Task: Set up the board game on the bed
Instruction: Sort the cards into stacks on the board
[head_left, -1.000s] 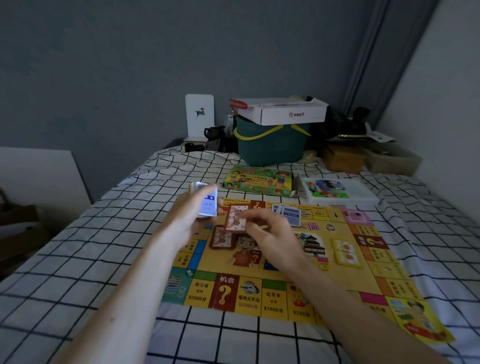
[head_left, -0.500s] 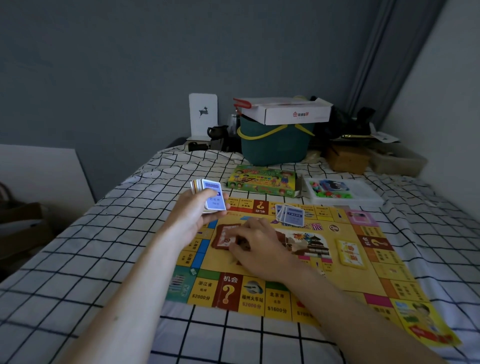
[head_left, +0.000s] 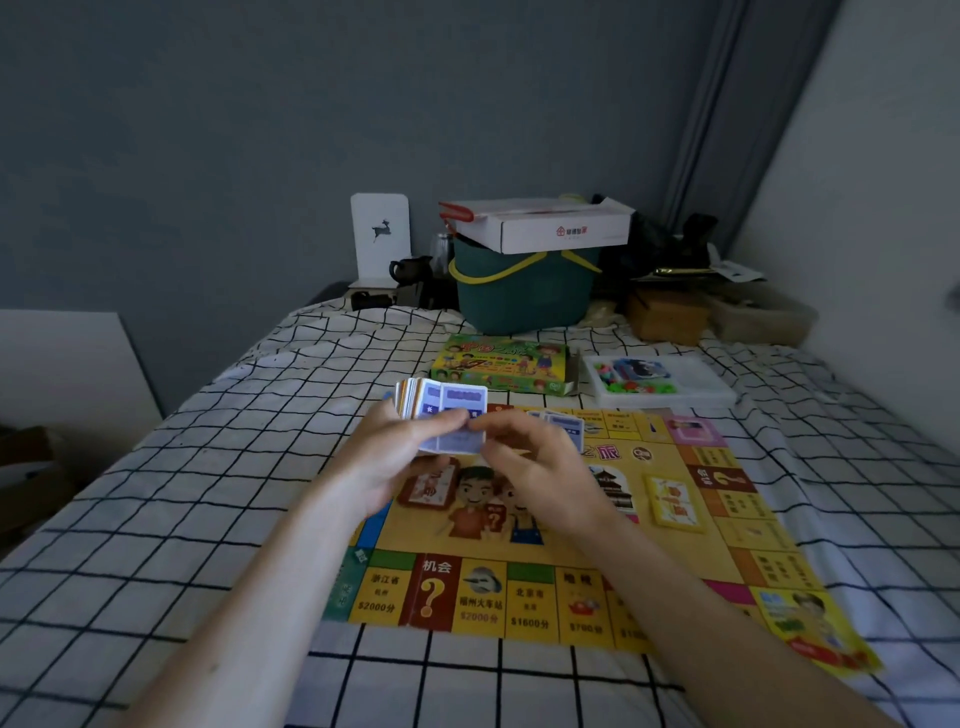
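At frame centre, above the game board (head_left: 571, 525), the left hand (head_left: 395, 457) grips a card stack (head_left: 441, 410) while the right hand (head_left: 540, 467) pinches its front card (head_left: 457, 441).

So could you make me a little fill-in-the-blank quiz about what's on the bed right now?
1. The left hand holds a stack of ____.
2. The game board lies on a ____ sheet with black grid lines.
3. The white cardboard box rests on a green ____ with yellow handles.
4. The right hand pinches the ____ card of the stack.

Missing words: cards; white; basket; front
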